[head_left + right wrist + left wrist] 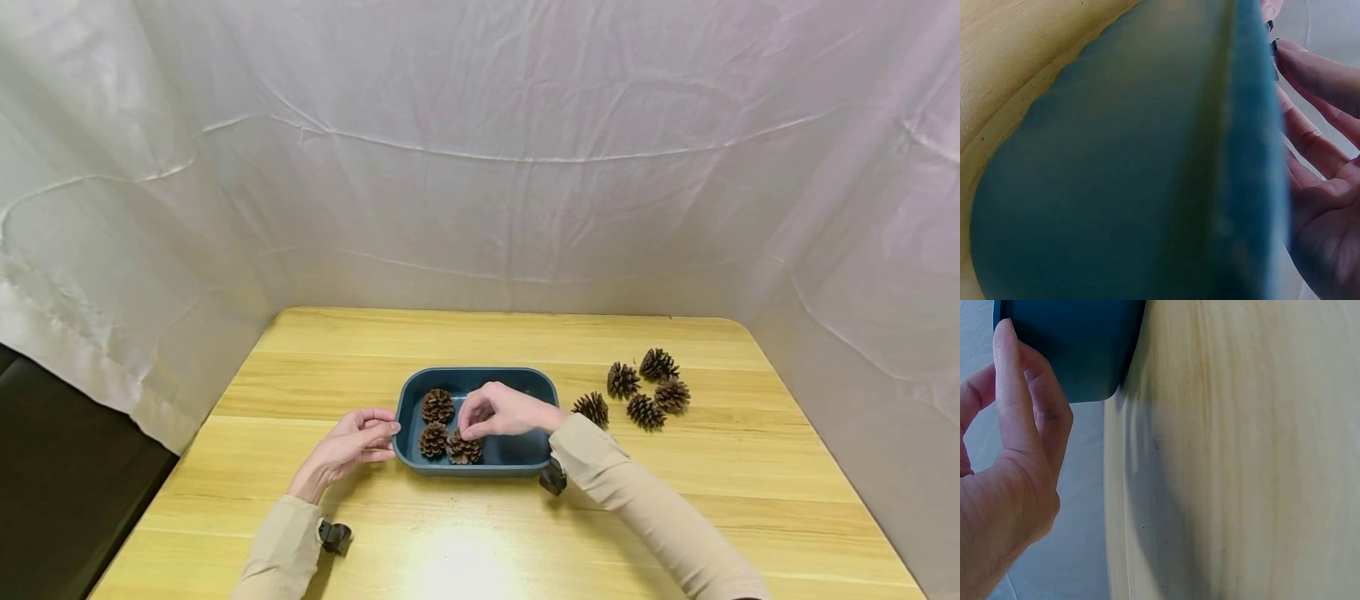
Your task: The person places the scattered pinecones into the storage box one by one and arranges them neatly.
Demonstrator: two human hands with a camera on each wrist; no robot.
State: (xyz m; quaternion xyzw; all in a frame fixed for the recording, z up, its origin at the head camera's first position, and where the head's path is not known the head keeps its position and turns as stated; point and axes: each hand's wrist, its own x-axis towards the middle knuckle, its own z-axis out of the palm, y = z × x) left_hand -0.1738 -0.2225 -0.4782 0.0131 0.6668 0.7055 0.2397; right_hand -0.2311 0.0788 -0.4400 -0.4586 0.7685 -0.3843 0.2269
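A dark blue rectangular tray (pixel 517 469) stands on the table with pine cones inside. My left hand (pixel 348 446) holds its left end, with the thumb at the rim; the left wrist view shows the thumb (pixel 1010 387) against the tray wall (pixel 1079 356). Over the tray, my right hand (pixel 510 410) pinches a pine cone (pixel 465 451) low inside it. Two more cones lie to its left, one at the back (pixel 437 406) and one in front (pixel 432 440). In the right wrist view the tray's side (pixel 1104 175) hides most of that cone.
Right of the tray, several pine cones lie on the wooden table (pixel 750 467). One cone (pixel 591 410) is close to my right sleeve; a looser group (pixel 646 412) sits farther right. Pale cloth (pixel 495 208) hangs behind and at both sides.
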